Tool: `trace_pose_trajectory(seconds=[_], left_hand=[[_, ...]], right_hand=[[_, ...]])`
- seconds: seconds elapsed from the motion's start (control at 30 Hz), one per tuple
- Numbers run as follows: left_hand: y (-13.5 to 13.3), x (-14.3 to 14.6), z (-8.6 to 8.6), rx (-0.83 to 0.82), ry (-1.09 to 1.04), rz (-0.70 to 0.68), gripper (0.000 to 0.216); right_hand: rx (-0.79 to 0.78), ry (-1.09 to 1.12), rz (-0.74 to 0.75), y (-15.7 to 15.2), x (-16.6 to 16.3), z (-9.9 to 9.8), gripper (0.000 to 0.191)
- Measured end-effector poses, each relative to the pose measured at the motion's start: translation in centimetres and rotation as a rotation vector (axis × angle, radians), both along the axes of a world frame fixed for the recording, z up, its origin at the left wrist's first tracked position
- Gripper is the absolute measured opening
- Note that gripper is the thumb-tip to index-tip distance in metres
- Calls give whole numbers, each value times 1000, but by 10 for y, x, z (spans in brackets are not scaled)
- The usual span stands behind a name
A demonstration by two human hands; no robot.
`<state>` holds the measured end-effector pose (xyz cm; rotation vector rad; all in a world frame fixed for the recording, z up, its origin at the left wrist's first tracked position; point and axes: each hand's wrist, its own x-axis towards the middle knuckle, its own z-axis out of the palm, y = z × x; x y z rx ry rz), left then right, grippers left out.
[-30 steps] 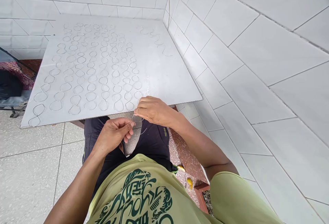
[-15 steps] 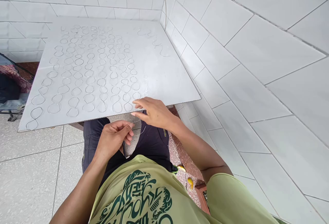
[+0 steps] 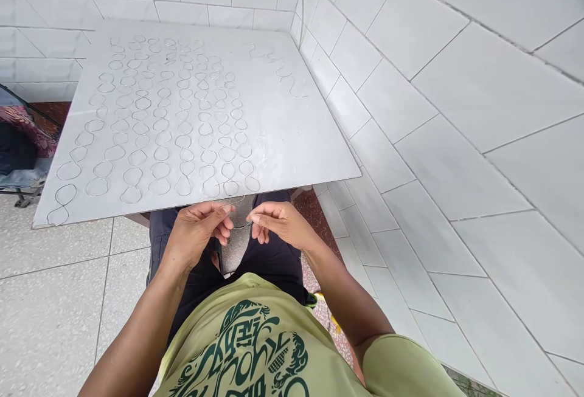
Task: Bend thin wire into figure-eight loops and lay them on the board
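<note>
Just past the near edge of the white board, my left hand [image 3: 201, 227] and my right hand [image 3: 278, 222] face each other over my lap. Between them curves a thin wire [image 3: 241, 227], pinched at either side by thumb and fingers. Part of the wire rises toward the board's edge, and its ends are hard to make out. On the board lie rows of wire figure-eights [image 3: 132, 185], several columns across the left and middle. Closest to my hands is a figure-eight wire [image 3: 229, 179] by the front edge.
A few wavy wire pieces [image 3: 285, 78] lie at the board's [image 3: 301, 141] far right. White tiled walls [image 3: 410, 87] border the back and right. To the left stands a folding chair [image 3: 22, 141] with dark items. A pale cable [image 3: 301, 2] hangs in the corner.
My right hand has come down off the board's edge and closed on the wire opposite my left hand. A wire figure-eight at the front right shows more fully now.
</note>
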<state>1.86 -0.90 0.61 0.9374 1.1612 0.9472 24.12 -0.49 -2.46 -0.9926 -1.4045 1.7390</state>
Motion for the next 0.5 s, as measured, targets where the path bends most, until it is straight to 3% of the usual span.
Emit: trace_pose_trajectory(seconds=[0.2, 0.5], left_hand=[[2, -1, -1, -41, -113, -42, 32], [-3, -4, -9, -93, -163, -36, 31]], right_hand=[[-102, 216, -120, -3, -11, -8, 28], [-196, 286, -245, -7, -24, -12, 35]])
